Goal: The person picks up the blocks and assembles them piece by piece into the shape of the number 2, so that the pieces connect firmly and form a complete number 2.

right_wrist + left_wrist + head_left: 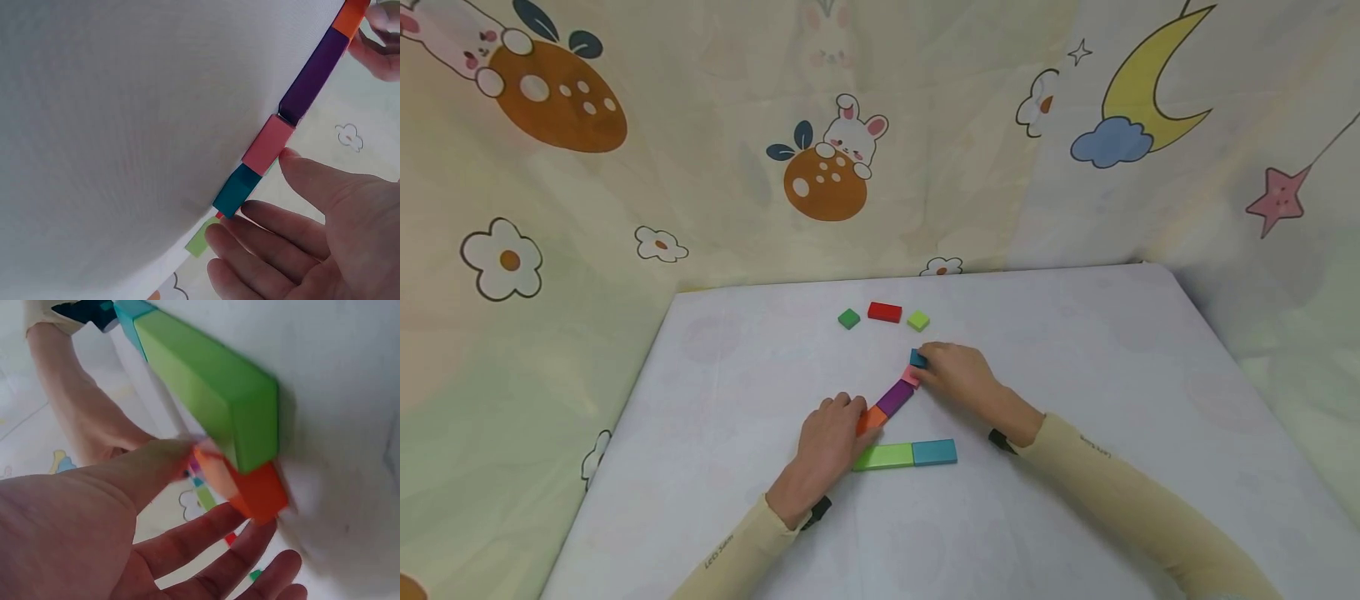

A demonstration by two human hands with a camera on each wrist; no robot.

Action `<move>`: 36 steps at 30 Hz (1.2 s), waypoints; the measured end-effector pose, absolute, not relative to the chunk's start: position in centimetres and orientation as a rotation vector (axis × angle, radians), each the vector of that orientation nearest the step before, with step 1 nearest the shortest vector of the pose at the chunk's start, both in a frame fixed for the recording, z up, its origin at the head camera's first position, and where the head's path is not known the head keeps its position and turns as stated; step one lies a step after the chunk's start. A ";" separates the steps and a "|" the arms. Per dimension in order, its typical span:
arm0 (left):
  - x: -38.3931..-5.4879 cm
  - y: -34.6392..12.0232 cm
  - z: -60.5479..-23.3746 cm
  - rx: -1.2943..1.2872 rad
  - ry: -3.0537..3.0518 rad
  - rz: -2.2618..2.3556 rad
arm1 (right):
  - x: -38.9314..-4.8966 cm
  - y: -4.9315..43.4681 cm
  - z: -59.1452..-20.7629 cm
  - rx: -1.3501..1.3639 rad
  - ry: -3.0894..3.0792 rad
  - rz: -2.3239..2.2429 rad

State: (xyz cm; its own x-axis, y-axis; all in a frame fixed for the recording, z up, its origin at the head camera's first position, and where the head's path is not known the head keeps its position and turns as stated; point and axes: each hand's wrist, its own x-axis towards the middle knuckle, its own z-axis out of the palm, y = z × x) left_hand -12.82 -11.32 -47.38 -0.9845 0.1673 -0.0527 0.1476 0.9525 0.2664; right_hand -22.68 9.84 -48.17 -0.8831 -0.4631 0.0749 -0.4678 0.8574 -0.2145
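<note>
the table (1037, 533) spreads beneath the purple block (895, 399). at that block's near end, the left hand (833, 437) pinches; past its far end, the right hand (958, 371) touches, whether gripping i cannot tell. the pinched orange block (259, 490) adjoins it; beyond it sit the pink block (269, 145) and blue block (237, 187), under right fingertips. uneven pushing could buckle this row.
</note>
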 end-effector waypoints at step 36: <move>-32.6 -7.3 -45.6 1.046 2.938 0.031 | -22.5 10.0 -48.5 0.803 -2.921 0.286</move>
